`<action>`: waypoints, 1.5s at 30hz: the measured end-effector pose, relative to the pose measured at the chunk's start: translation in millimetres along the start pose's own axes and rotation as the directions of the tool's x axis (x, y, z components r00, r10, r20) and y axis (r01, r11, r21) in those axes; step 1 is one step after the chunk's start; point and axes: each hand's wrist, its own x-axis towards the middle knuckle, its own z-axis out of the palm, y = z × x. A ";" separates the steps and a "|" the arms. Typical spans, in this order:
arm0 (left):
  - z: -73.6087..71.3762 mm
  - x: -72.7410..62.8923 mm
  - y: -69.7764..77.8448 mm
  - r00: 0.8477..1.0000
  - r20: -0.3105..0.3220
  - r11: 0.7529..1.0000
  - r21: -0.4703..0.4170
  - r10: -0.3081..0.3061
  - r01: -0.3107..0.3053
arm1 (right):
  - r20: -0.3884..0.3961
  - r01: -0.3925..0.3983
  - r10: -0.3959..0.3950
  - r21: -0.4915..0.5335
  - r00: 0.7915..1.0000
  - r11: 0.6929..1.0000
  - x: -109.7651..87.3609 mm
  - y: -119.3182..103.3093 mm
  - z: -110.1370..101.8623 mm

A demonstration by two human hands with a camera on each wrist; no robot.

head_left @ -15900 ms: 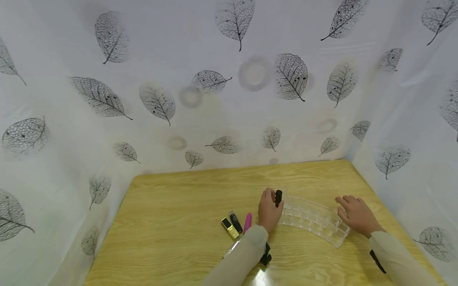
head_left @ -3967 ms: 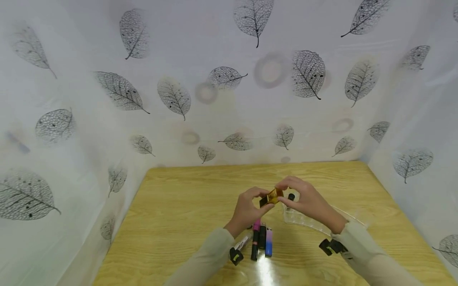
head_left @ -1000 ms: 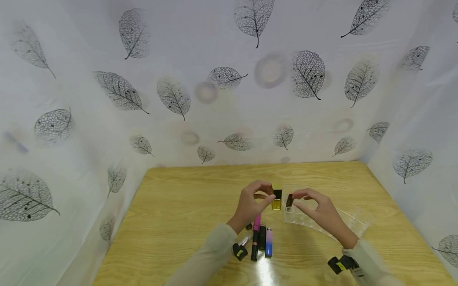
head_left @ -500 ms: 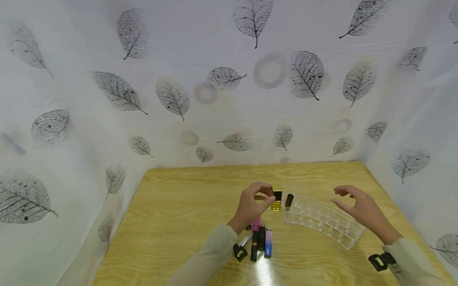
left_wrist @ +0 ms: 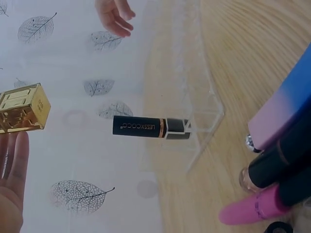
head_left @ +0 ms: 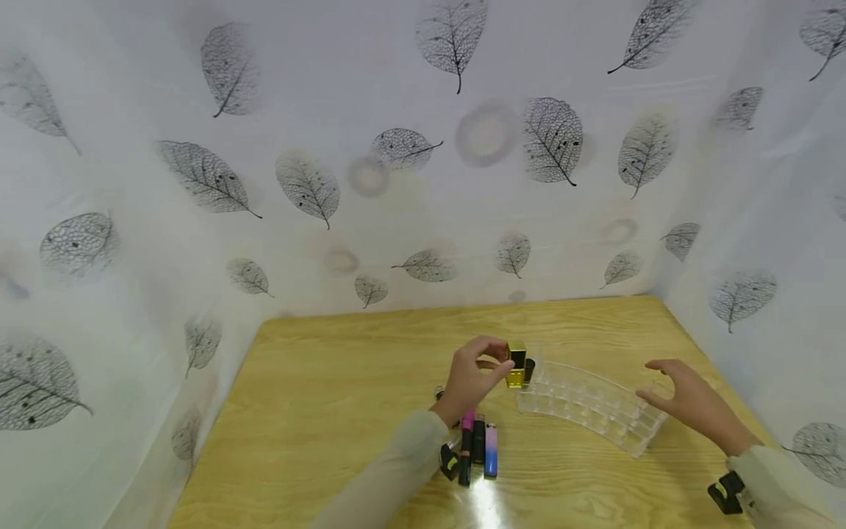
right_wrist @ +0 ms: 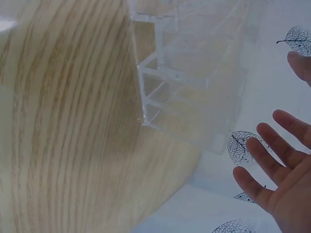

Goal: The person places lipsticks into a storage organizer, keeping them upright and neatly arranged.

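Observation:
My left hand (head_left: 471,378) pinches a square gold lipstick with a black band (head_left: 516,365) between thumb and fingers. It is held up at the left end of a clear, curved lipstick organizer (head_left: 588,402). In the left wrist view, the gold end of the lipstick (left_wrist: 26,109) faces the camera. A black lipstick (left_wrist: 138,127) stands in the organizer's end compartment; the other compartments in view hold nothing. My right hand (head_left: 690,404), fingers spread apart and empty, hovers by the organizer's right end. The right wrist view shows its fingers just off the clear wall (right_wrist: 189,87).
Near my left forearm lie a pink-and-black tube (head_left: 466,444), a black tube (head_left: 479,441) and a pink-to-blue tube (head_left: 491,452). A small dark-and-clear item (head_left: 439,392) shows beside my left wrist. Leaf-print curtains (head_left: 429,220) enclose the wooden table (head_left: 317,411).
The black lipstick, in my left hand at first, now stands in the organizer. Both hands then held the gold lipstick; my left keeps it, while my right has moved right along the organizer.

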 end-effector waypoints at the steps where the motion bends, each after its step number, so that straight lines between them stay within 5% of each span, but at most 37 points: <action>1: 1.5 0.8 -0.9 1.000 0.001 1.000 -0.003 0.000 0.000 | 0.013 -0.004 0.004 0.006 1.000 1.000 -0.9 2.7 1.6; 8: 14.4 8.3 -10.4 1.000 -0.007 1.000 -0.003 -0.005 0.005 | 0.080 -0.025 0.023 0.019 0.997 1.000 -3.5 11.4 11.2; 17: 30.5 14.5 -31.3 0.999 0.005 0.999 -0.011 -0.043 0.043 | 0.072 -0.008 0.012 -0.057 0.997 0.998 -3.7 17.0 32.2; 28: 49.3 23.3 -61.3 1.000 0.004 1.000 0.016 0.016 -0.016 | -0.029 0.025 -0.029 -0.123 0.999 0.992 -4.4 24.7 45.0; 45: 68.2 51.8 -78.3 0.981 0.194 0.982 0.186 0.004 -0.041 | -0.086 0.028 -0.040 -0.142 0.995 0.989 -6.2 21.1 49.0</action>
